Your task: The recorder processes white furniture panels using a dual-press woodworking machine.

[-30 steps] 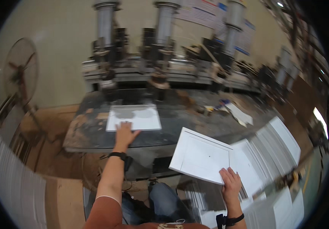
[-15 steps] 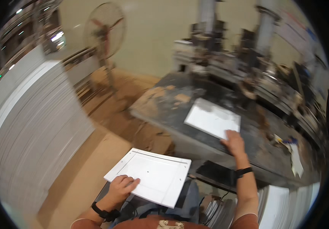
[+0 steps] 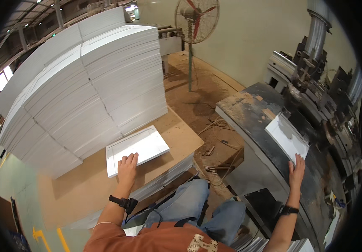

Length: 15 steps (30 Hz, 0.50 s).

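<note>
My left hand (image 3: 127,164) grips the near edge of a white rectangular panel (image 3: 139,147), fingers on top and the thumb hidden beneath. Small dark holes and a groove line show on its face. It hangs low over a brown board (image 3: 84,185), beside a tall stack of white panels (image 3: 101,84), casting a shadow on the board. My right hand (image 3: 297,170) has its fingers stretched out against the near corner of a second white panel (image 3: 286,136), which lies flat on the dark machine table (image 3: 252,122).
Machine heads with metal cylinders (image 3: 317,33) line the right side beyond the table. A caged fan (image 3: 197,19) stands at the back wall. Cables (image 3: 216,124) and sawdust lie on the floor between board and table. Wood scraps (image 3: 269,113) sit on the table's far end.
My view has swung left. The left hand has carried its panel from over my lap to the brown board by the stack. My right hand's fingers have straightened at the other panel's corner.
</note>
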{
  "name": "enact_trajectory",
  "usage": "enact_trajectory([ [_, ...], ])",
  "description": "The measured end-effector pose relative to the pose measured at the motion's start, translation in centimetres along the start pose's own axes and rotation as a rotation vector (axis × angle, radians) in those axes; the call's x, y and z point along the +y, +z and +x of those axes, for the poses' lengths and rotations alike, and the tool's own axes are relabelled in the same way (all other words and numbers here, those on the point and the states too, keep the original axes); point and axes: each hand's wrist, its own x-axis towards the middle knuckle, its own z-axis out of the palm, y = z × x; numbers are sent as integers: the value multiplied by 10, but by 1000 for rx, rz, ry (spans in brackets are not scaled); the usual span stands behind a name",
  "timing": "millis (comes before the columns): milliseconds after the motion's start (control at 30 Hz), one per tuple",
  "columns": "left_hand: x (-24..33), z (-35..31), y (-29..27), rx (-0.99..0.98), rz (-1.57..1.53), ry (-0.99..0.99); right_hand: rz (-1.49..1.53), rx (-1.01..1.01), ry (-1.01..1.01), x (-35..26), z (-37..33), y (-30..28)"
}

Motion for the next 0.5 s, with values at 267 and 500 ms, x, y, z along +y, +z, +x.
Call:
enact_trajectory([
  [267, -2, 5, 44, -165, -215, 50, -184, 177, 235, -37, -212, -202],
  [500, 114, 55, 31, 25, -600, 196, -646, -373, 1154, -50, -384, -263],
])
